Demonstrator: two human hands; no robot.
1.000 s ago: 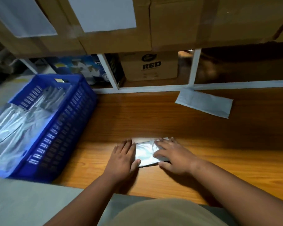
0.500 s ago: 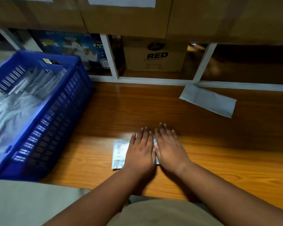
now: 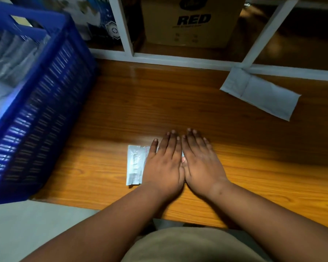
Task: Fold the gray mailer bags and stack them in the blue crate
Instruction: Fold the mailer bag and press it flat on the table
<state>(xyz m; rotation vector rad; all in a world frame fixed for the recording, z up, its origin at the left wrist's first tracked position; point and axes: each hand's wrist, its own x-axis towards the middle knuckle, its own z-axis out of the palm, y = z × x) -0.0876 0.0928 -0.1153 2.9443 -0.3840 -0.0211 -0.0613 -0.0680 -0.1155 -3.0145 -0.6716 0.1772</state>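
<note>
A small folded gray mailer bag (image 3: 135, 164) lies on the wooden table (image 3: 178, 110) near its front edge. My left hand (image 3: 164, 163) and my right hand (image 3: 200, 163) lie flat side by side on top of it, fingers straight, pressing it down. Only the bag's left end shows; the rest is hidden under my hands. The blue crate (image 3: 45, 103) stands at the left of the table, with several shiny gray bags (image 3: 6, 59) inside. A second gray mailer bag (image 3: 261, 93) lies flat at the back right.
A white shelf frame (image 3: 178, 60) runs along the table's back edge. Behind it stand a cardboard box marked RED (image 3: 189, 21) and a blue printed box (image 3: 100, 17). Bare wood lies between the crate and my hands.
My hands came together from the bag's two ends and now press flat on it side by side. The view has tilted down and closer.
</note>
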